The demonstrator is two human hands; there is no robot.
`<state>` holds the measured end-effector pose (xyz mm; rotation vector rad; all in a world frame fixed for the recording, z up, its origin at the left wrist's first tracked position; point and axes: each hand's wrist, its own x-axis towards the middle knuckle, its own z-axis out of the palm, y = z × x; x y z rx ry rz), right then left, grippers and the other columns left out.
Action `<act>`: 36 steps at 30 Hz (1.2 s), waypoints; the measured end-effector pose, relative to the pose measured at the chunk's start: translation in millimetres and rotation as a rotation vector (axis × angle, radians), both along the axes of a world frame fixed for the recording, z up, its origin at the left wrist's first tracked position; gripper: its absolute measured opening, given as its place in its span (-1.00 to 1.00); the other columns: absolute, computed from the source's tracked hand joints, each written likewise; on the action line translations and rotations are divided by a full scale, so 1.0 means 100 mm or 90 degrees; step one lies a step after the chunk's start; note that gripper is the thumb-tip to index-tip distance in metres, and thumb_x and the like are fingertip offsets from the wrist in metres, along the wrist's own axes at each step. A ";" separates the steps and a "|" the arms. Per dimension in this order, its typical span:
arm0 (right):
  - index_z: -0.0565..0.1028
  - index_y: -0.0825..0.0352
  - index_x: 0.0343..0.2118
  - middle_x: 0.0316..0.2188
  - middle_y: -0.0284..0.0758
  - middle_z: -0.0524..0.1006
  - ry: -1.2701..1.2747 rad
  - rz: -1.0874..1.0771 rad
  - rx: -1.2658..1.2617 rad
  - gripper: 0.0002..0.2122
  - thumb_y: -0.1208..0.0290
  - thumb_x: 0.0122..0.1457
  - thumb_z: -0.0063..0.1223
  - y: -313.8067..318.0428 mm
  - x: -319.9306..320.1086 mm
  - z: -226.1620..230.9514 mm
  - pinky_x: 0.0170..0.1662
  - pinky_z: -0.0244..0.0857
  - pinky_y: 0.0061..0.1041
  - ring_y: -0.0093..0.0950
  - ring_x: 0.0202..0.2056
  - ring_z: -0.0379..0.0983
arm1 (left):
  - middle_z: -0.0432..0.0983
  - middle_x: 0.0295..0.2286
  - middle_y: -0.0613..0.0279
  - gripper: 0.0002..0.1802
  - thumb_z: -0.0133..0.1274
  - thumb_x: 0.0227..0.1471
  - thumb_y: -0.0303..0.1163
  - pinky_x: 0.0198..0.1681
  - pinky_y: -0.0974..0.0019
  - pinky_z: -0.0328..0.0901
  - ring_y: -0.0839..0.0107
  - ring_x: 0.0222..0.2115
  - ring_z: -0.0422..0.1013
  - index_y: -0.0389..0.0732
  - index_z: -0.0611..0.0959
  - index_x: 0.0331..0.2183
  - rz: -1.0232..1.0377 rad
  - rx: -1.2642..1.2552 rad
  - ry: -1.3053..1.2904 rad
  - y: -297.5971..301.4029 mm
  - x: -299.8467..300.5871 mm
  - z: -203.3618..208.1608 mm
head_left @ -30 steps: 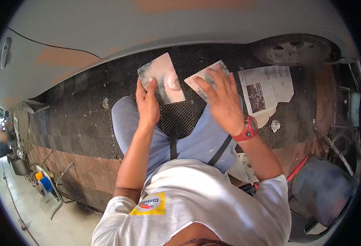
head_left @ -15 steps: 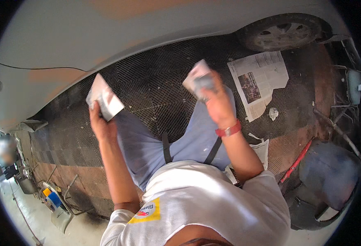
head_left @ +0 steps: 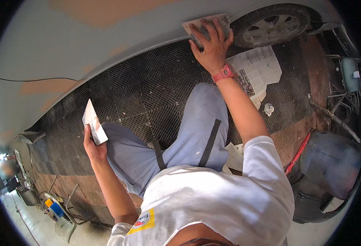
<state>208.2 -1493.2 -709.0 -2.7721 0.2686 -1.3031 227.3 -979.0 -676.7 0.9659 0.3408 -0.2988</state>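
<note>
My left hand [head_left: 95,148] grips a thin, pale flat plate [head_left: 95,124] by its lower edge, holding it tilted above my left knee. At the far side, my right hand [head_left: 214,45] presses a flat, roughly rectangular greyish-pink plate [head_left: 188,28] with a dark smeared surface against the lower edge of the grey car body panel [head_left: 147,28], just left of the wheel. Its fingers are spread over the plate, and the plate's face toward the panel is hidden. Orange-tan patches [head_left: 102,12] cover parts of the panel.
The car wheel [head_left: 270,29] stands right of my right hand. Newspaper sheets [head_left: 266,65] and a crumpled white scrap [head_left: 269,108] lie on the dark ribbed mat [head_left: 139,94]. A large dark curved part [head_left: 332,164] with a red strip is at the right; a folding chair [head_left: 63,225] stands lower left.
My right hand has moved forward from above my right knee and now presses its plate against the car panel. My left hand and its plate have shifted slightly down and left.
</note>
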 end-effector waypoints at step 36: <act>0.54 -0.26 0.13 0.19 -0.51 0.37 0.038 0.005 -0.047 -0.53 0.10 0.10 0.29 -0.04 0.35 -0.25 0.27 -0.25 0.41 -0.33 0.37 0.15 | 0.58 -0.03 0.03 -0.52 -0.01 0.36 -0.27 -0.04 0.22 0.57 0.28 -0.07 0.59 -0.33 0.42 0.19 -0.030 0.030 -0.016 -0.12 0.01 0.03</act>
